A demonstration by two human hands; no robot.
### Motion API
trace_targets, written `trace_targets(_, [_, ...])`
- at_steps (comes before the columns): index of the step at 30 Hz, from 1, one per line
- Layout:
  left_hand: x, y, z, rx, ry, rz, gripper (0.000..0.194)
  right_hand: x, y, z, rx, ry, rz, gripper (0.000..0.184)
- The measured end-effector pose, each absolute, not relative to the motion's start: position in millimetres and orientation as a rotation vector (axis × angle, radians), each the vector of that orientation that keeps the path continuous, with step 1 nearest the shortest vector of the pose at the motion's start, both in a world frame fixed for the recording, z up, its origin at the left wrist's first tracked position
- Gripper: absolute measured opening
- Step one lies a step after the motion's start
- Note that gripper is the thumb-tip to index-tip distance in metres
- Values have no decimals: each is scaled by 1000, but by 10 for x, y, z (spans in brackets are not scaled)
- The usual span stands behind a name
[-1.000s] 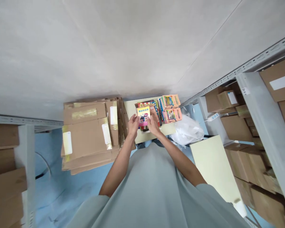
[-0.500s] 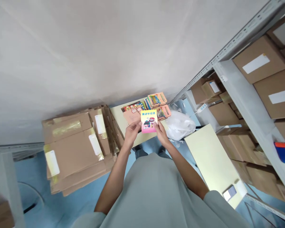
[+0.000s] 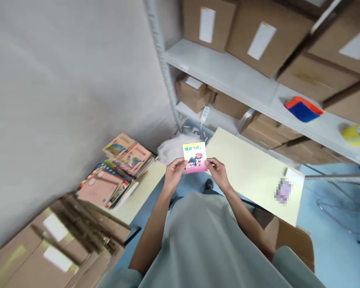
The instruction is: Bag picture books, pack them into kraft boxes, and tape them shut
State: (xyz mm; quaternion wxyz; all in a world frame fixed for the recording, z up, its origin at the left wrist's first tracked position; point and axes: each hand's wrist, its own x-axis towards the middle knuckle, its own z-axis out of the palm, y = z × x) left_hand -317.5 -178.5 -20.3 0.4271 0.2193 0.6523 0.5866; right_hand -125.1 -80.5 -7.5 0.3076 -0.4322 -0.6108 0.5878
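Note:
A small square booklet (image 3: 195,157) with a yellow-to-pink cover, cartoon figures and Chinese characters is held up in front of me, cover facing up. My left hand (image 3: 174,173) pinches its lower left edge. On the opposite edge my right hand (image 3: 217,172) grips it between thumb and fingers. Off to the left, stacks of orange-covered books (image 3: 135,159) and a pink-covered book pile (image 3: 100,190) lie on a pale table (image 3: 151,176).
A second pale table (image 3: 243,172) at right bears a blurred-out object (image 3: 283,191). Shelving (image 3: 222,66) with cardboard boxes (image 3: 265,46) stands behind it. A white plastic bag (image 3: 172,147) lies between the tables. Flattened cartons (image 3: 27,256) fill the lower left; an open carton (image 3: 297,242) sits lower right.
My view has swung right, so the book table and cartons now appear farther left and the second table is ahead. The booklet, still in both hands, has moved with me towards that table.

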Motion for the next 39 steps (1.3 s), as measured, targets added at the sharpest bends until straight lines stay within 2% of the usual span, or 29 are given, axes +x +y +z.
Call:
trace_targets(9, [-1929,-460,-203,681,1474,1204,61,184,7,-251,-1384,-1344,1344,40])
trace_targets(12, [-1685,-227,-185,736,1568,1179,56,328,85,-222,-1426,-1284,1230,40])
trace_targets(17, [-1219,-93,-92,990,1613,1168,41,274,88,-161,-1346,-1175,1386,49])
trace_targets(20, [-1023,-123,-58,1103,1547,1112,39,275,110,-151,-1328,-1158,1407,48])
trace_targets(24, [-1093,-91,-87,1110,1501,1120,30,438,222,-148,-1343,-1186,1396,53])
trace_targets(30, [-1552,32,-89,1038,1522,1142,34,630,345,-8,-1181,-1098,1646,50])
trace_targets(35, [-1628,0,-25,844,1385,1113,57,630,345,91,-1129,-1121,1698,51])
trace_targets(39, [-1584,-38,-23,794,1431,1083,61,635,317,110,-1090,-1108,1712,48])
